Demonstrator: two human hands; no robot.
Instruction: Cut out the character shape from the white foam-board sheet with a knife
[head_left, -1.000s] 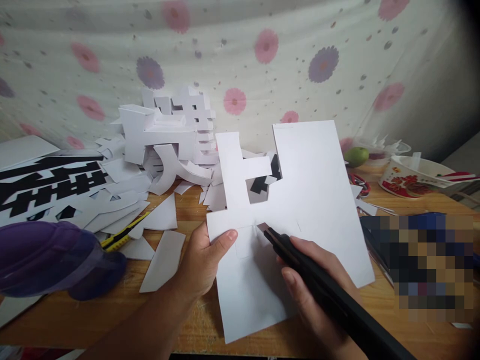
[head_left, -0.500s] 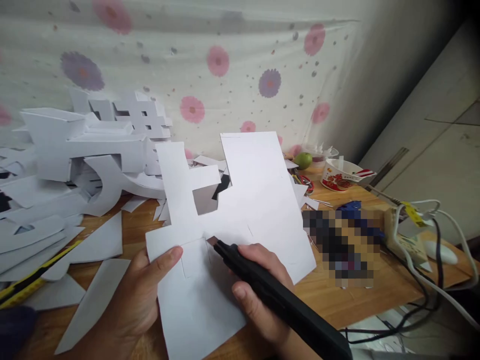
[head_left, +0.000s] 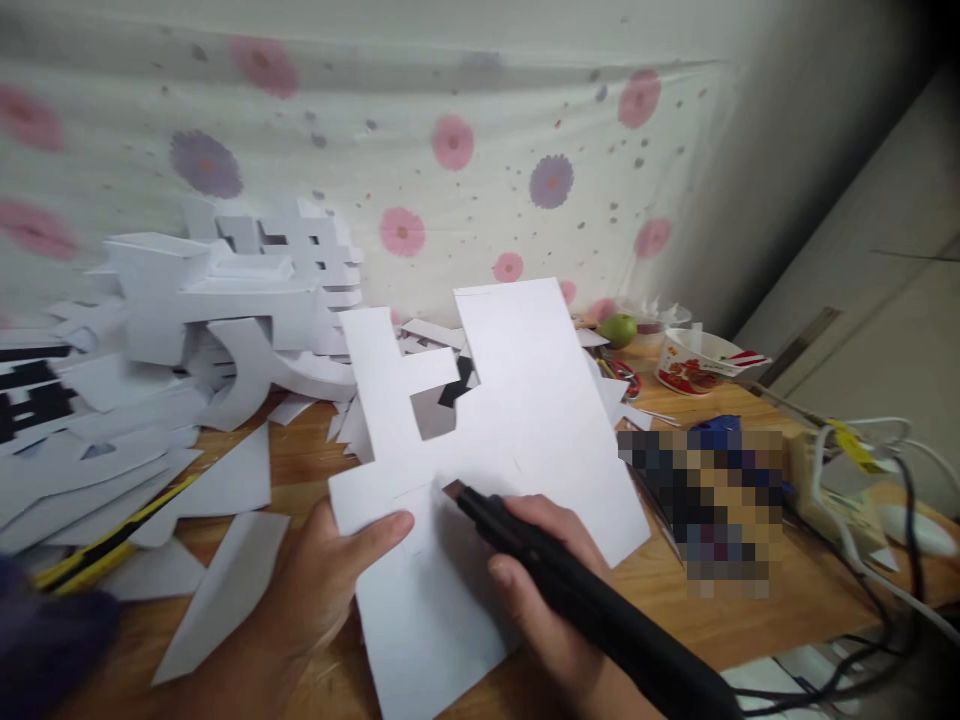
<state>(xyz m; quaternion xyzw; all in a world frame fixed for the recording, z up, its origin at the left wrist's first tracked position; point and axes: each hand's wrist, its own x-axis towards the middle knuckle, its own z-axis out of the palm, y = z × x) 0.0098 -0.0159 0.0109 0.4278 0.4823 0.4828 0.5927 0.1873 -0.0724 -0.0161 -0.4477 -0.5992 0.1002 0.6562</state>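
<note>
A white foam-board sheet [head_left: 536,420] with a stepped outline and a rectangular opening is tilted up in front of me. My left hand [head_left: 337,565] grips its left edge, thumb on the face and fingers hidden behind. A black corded knife [head_left: 555,570] with a short flat blade is wrapped in my right hand [head_left: 562,600]. The blade tip is at the sheet's face, at the right end of a thin line below the opening. I cannot tell how deep it sits.
White cut letter shapes [head_left: 225,300] and offcuts [head_left: 221,590] crowd the left of the wooden table [head_left: 720,625]. Among them lies a yellow-black utility knife [head_left: 112,535]. At the right are a paper bowl [head_left: 697,360], a green fruit [head_left: 618,330], a power strip [head_left: 817,480] and cables.
The whole scene, both hands included, has shifted right and slightly down in view. The left hand still grips the sheet, and the knife tip stays near the same spot on it.
</note>
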